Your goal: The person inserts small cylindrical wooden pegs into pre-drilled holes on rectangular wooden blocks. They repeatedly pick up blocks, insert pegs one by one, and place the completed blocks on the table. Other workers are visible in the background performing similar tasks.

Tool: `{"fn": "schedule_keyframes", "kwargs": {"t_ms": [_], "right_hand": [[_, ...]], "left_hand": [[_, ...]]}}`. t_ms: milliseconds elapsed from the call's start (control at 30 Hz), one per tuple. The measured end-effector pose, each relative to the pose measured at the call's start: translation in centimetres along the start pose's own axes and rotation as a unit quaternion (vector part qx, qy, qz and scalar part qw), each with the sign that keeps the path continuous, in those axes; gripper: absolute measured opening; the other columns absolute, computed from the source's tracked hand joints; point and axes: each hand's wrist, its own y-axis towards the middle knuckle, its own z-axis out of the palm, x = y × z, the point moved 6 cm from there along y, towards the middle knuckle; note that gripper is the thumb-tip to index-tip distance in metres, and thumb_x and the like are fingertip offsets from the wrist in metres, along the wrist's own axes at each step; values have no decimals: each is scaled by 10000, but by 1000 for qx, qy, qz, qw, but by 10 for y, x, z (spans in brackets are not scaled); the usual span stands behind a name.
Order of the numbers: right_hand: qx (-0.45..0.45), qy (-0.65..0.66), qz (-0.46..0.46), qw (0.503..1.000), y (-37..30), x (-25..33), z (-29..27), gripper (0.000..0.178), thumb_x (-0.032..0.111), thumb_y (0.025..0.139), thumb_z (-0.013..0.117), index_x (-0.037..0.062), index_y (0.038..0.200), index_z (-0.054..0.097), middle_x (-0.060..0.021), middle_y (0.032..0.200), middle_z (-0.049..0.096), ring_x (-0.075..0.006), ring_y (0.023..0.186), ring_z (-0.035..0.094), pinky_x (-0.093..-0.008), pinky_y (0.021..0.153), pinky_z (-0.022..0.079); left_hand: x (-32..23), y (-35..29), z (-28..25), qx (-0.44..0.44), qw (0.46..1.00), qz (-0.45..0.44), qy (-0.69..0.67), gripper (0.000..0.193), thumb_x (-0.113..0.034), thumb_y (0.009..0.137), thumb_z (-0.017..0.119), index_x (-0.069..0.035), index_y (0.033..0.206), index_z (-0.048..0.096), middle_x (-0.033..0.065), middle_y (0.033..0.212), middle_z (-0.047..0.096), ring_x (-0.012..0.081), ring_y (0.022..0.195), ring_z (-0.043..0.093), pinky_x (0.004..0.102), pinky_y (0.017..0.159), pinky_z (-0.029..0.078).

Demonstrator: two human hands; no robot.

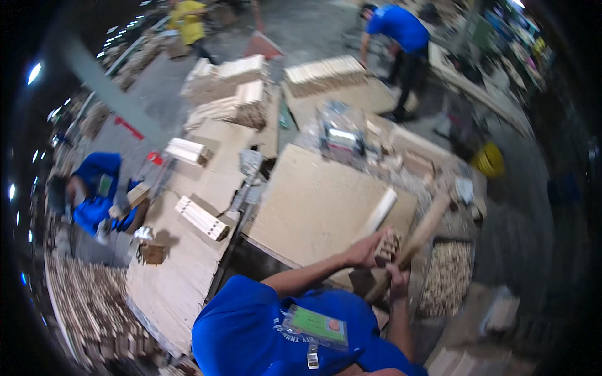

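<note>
A short bundle of pale wooden pieces (388, 247) is held in front of me, its notched, darker ends facing up. My left hand (365, 252) is closed round its left side. My right hand (397, 281) is closed against its lower end, with the fingers partly hidden. Just beyond the left hand, a pale wooden strip (380, 210) lies on a broad tan board (313, 200). A longer wooden bar (427, 227), blurred, slants past the right side of the bundle. Right of my right hand is a tray full of small wooden pegs (446, 276).
A small machine (342, 135) stands at the board's far edge. Bundled strips (202, 218) lie on the left table (169, 301), near a seated co-worker (100, 194). A bent-over co-worker (401, 37) is by stacked wood (326, 75). A yellow bucket (489, 160) stands right.
</note>
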Motion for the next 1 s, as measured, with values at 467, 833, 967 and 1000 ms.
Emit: {"fn": "schedule_keyframes", "kwargs": {"t_ms": [467,833,967,1000], "right_hand": [[23,45,-25,998,-1,-1,17,444,52,903,664,62,1331,548,-93,1315,627,-207,1244,595,-393,1108,454],[111,46,7,993,6,2,-16,709,58,922,670,1,1571,388,-178,1647,427,-259,1429,521,-432,1222,400],[122,101,-23,987,6,12,-36,712,69,944,683,-19,1588,393,-201,1625,483,-315,1347,629,-516,1113,525],[77,16,37,996,8,4,-54,696,96,947,693,-26,1571,410,-212,1561,545,-339,1307,658,-508,1080,543]], "left_hand": [[-15,0,0,2,997,-57,-45,1260,-180,874,887,26,1714,-29,103,1306,665,217,1174,672,347,1092,517],[-34,-5,22,-28,999,-25,-21,1182,-34,893,837,-88,1746,20,79,1266,671,212,1130,676,358,1031,554],[-26,-22,28,-73,986,-136,-65,978,-83,877,860,-63,1654,267,89,1254,676,202,1074,692,351,979,579],[-20,-27,25,-98,985,-137,-22,924,-106,872,867,-60,1614,317,91,1241,678,198,1051,694,351,963,583]]}}
